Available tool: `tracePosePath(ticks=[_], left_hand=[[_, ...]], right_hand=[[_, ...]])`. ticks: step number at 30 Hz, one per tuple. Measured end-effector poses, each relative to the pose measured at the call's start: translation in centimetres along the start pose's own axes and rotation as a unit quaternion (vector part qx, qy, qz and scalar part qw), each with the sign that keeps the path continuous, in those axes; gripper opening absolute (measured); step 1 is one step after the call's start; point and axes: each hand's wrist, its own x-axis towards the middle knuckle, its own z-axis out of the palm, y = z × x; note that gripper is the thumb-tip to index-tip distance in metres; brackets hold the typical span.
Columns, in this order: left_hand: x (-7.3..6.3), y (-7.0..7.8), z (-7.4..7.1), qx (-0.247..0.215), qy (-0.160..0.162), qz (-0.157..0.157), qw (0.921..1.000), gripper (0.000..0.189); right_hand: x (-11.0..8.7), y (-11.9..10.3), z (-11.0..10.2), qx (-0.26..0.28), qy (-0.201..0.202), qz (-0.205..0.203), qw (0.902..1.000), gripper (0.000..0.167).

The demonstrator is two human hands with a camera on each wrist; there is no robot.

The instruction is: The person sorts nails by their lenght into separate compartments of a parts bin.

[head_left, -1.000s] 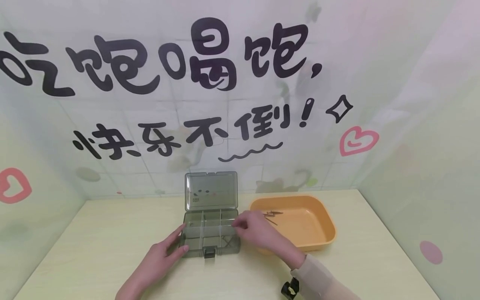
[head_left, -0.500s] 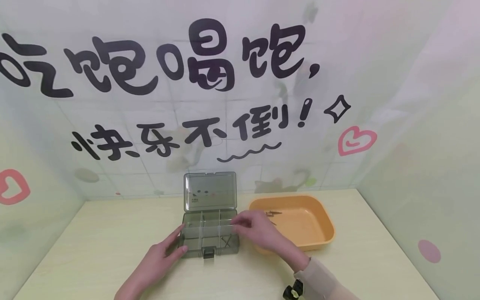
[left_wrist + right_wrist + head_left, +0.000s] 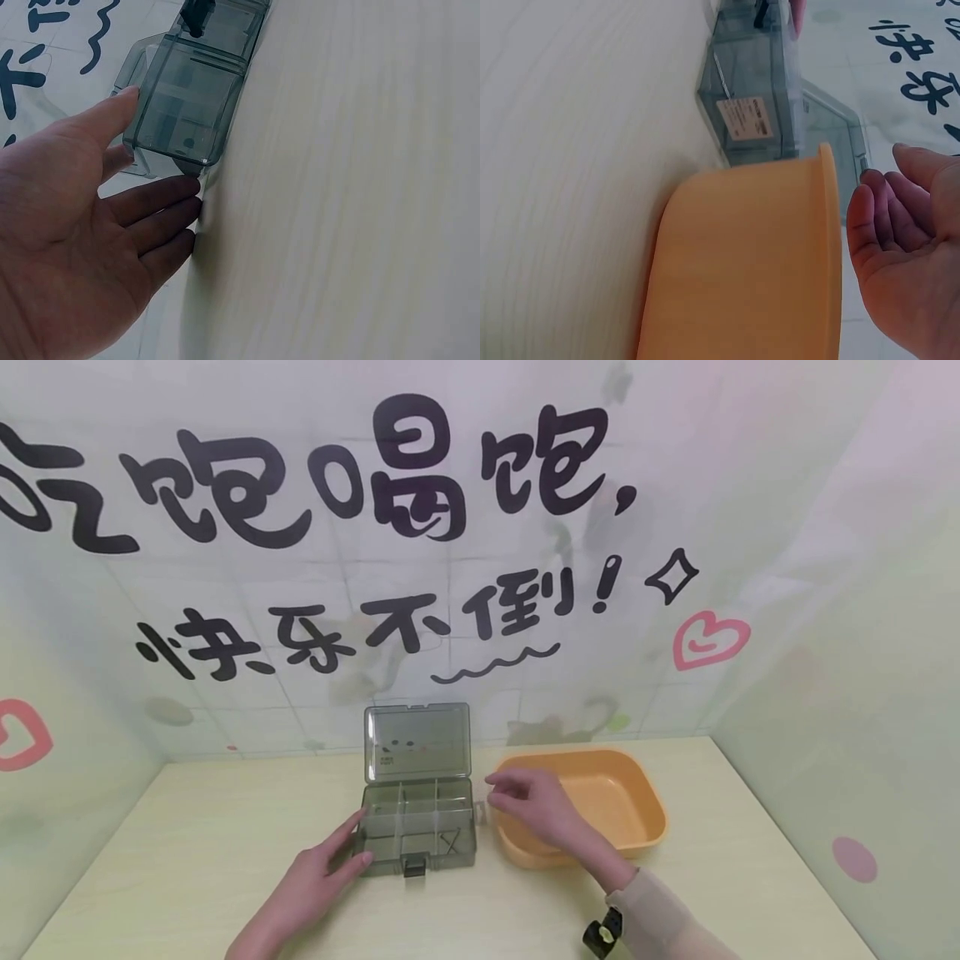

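One box [image 3: 417,821]: stands open on the pale wooden table [image 3: 187,860], smoky grey and see-through, with the orange tray [image 3: 641,802] just beside on the right in the head view.
Lid [image 3: 417,743]: rises at the back of the box, tipped up toward the wall [image 3: 787,527], with small printed marks near the lower left.
Compartments: six in all, in two rows of three, split by clear dividers.
Pins [image 3: 448,841]: lie crossed in the front right compartment, thin and dark, too small to name more closely.
Latch [image 3: 415,865]: hangs dark at the middle of the front side.
Left hand [image 3: 318,872]: rests at the left end of the box, thumb at the front corner, index finger along the side, the other fingers extended together below in the left wrist view, spread wide rather than wrapped round anything.
Right hand [image 3: 536,802]: hangs over the left rim of the tray, between box and tray bottom, fingers loosely bent, thumb slightly apart from the fingertips, visibly gripping nothing.
Sticker [image 3: 745,118]: shows pale, with tiny print too small to read, on the side of the box nearest the tray.
Sleeve [image 3: 663,906]: covers the right forearm in beige, beside a small black device [image 3: 602,933].
Writing [image 3: 105,542]: runs across the wall in bold black characters, with a pink heart [image 3: 708,643] to the right.
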Motion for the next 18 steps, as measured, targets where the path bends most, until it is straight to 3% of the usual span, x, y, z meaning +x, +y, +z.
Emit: tracePosePath(ticks=[6, 18], left_hand=[[-0.1, 0.2, -0.2, 0.002, 0.003, -0.002, 1.0, 0.069], [0.1, 0.3, -0.1, 0.008, -0.006, -0.008, 0.9999, 0.069]], right_hand=[[-0.1, 0.7, -1.2, 0.001, -0.009, -0.001, 1.0, 0.025], [0.9, 3.6, -3.8, -0.022, 0.006, 0.058, 0.9981, 0.026]])
